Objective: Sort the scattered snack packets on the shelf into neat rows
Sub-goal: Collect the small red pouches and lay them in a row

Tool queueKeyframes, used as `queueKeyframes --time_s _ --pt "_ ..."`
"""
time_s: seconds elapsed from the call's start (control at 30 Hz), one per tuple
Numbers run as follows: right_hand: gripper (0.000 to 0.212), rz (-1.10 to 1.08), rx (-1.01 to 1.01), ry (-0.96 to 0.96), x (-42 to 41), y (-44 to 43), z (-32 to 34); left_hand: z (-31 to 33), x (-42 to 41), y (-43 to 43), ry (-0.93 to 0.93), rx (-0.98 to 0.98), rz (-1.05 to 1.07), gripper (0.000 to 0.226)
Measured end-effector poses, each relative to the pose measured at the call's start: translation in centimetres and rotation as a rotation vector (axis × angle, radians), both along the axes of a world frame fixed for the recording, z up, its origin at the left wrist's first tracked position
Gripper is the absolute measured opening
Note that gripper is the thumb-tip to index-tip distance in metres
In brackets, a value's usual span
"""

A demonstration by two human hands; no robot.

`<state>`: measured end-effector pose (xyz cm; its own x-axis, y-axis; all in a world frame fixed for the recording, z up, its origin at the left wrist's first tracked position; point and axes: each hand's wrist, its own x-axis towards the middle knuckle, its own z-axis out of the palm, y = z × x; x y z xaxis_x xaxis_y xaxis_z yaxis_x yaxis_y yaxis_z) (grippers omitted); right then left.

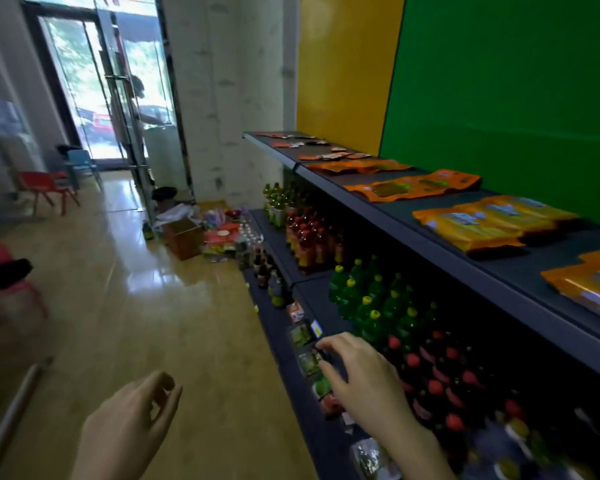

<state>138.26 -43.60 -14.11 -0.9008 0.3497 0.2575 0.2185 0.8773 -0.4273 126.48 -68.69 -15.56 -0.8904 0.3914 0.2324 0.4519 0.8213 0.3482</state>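
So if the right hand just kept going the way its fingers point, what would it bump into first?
Most likely the small snack packets along the front of the lower shelf. The right hand already has its fingers at them, apparently touching, though blur and depth make contact uncertain.

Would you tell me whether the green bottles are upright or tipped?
Upright: the green bottles stand with yellow caps pointing up on the middle shelf.

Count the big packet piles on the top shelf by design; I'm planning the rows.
Green-patch piles: 2
Blue-label piles: 2
Total: 4
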Motion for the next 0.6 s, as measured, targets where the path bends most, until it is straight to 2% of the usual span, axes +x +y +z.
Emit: queueKeyframes --time_s 0.13,0.23,0.37,0.6 --pt "0.023 -0.017 -0.005 -0.006 -7.1 0.2 -1.7 -0.7 -6.1 -1.5 0.081 -0.045 0.035 0.010" --pt "0.021 -0.038 0.005 0.000 -11.7 1.2 -2.1 -1.2 -10.7 -0.9 0.137 -0.088 0.031 0.011" --pt "0.020 -0.043 0.037 -0.071 -17.6 3.1 -3.5 -3.3 -16.6 0.0 0.108 -0.119 0.037 0.015" --pt "0.019 -0.065 -0.011 -0.195 -28.9 7.7 -6.7 -6.5 -27.4 0.5 -0.067 -0.159 0.225 0.018"
